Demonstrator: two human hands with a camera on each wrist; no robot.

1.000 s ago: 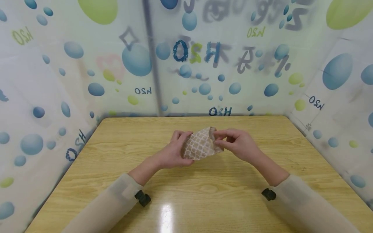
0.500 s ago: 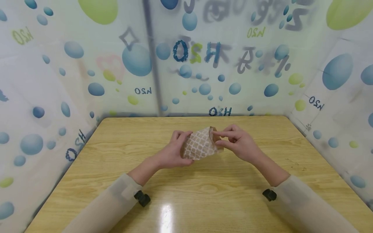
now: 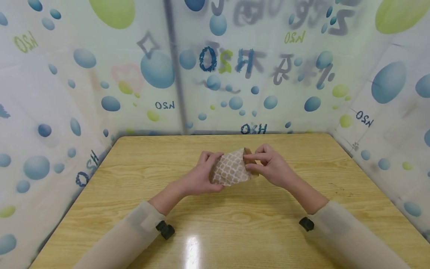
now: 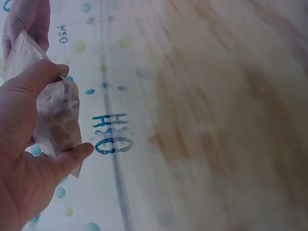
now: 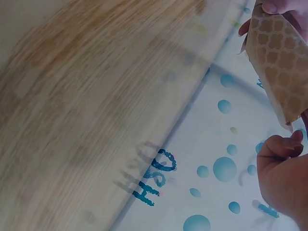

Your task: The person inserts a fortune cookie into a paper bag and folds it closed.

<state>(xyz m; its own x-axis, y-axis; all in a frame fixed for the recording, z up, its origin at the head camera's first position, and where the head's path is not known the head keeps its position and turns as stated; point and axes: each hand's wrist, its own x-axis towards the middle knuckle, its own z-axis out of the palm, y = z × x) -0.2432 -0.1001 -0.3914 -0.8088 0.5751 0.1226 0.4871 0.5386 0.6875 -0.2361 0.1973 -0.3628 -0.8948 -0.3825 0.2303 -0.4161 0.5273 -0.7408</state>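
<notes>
A small brown paper bag with a white lattice pattern is held on its side above the table, its mouth facing right. My left hand grips its left end between thumb and fingers; the left wrist view shows these digits around the bag. At the mouth, my right hand has its extended index finger and thumb at the rim, with a gap between them. In the right wrist view the right hand is beside a corner of the bag. The bag's inside is hidden.
A wooden table spreads beneath both hands. Behind it and at both sides stand pale walls with blue and green bubble prints. Each sleeve cuff has a dark device on it.
The right index finger and thumb, closer together at first, have spread apart and shifted slightly left at the bag's mouth. The left hand keeps its hold, almost still.
</notes>
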